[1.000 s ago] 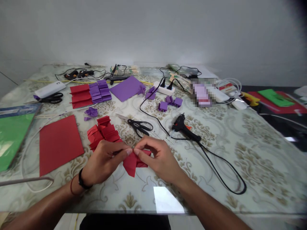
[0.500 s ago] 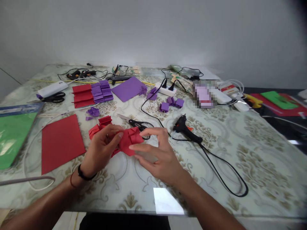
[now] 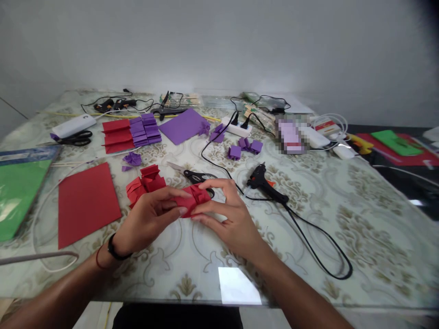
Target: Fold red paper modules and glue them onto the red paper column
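Note:
A piece of folded red paper (image 3: 190,200) is held between my two hands above the table. My left hand (image 3: 151,217) pinches its left end between thumb and fingers. On the right end, the thumb and fingers of my right hand (image 3: 230,214) grip the crumpled, folded part. Just behind my left hand lie other folded red paper pieces (image 3: 146,183), partly hidden by it. Black-handled scissors (image 3: 194,176) lie beyond the held paper, their handles partly covered by my right hand.
A black glue gun (image 3: 263,183) with a looping cord lies to the right. Red sheets (image 3: 87,205) are at left, beside a green pack (image 3: 20,196). Purple folded pieces (image 3: 240,148), a purple sheet (image 3: 185,125) and a white power strip (image 3: 236,128) sit farther back.
The red paper has turned and moved slightly right, its right part now pressed flatter between my right fingers. My left hand has shifted right with it, uncovering more of the red pieces behind.

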A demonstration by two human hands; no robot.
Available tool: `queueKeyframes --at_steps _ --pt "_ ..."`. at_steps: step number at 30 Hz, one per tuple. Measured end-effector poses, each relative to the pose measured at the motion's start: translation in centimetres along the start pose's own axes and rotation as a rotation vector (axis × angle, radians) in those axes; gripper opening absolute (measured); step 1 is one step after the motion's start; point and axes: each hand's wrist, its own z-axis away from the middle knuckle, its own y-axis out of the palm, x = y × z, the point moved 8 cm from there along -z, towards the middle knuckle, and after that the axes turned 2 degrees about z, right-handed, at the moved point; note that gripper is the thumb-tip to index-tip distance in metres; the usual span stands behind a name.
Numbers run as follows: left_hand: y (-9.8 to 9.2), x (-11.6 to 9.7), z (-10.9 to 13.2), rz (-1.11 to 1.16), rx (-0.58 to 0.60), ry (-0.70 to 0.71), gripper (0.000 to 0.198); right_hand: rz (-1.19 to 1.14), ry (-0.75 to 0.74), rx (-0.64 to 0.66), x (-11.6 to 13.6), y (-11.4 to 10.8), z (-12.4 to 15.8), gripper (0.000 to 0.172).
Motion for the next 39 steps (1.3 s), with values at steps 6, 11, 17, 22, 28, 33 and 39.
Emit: queueKeyframes --at_steps 6,11,17,22,28,33,39 --pt "0.8 0.3 0.2 -0.028 0.061 -0.032 0.027 -0.052 0.142 -0.001 -1.0 0.3 0.2 0.007" --pt "0.5 0.3 0.2 -0.041 0.001 -0.009 0.024 -0.128 0.225 -0.141 -1.9 0.3 0.7 0.054" --pt "-0.2 0.2 0.1 0.011 -0.110 0.055 0.018 -0.459 0.548 -0.051 -4.2 1.7 1.2 0.060" --pt "-0.3 0.5 0.1 -0.047 -0.130 0.048 0.014 -0.589 0.562 0.122 -3.1 3.0 0.9 0.028" --pt "-0.9 -0.1 0.1 0.004 -0.194 0.099 0.038 -0.514 0.509 0.085 -3.1 2.9 0.9 0.024" --pt "-0.4 0.7 -0.1 -0.023 -0.132 -0.006 0.039 -0.551 0.544 0.098 -3.1 2.9 0.9 0.029" --pt "0.2 1.1 0.0 -0.027 -0.055 -0.047 0.049 -0.545 0.572 0.149 -3.5 3.3 1.1 0.037"
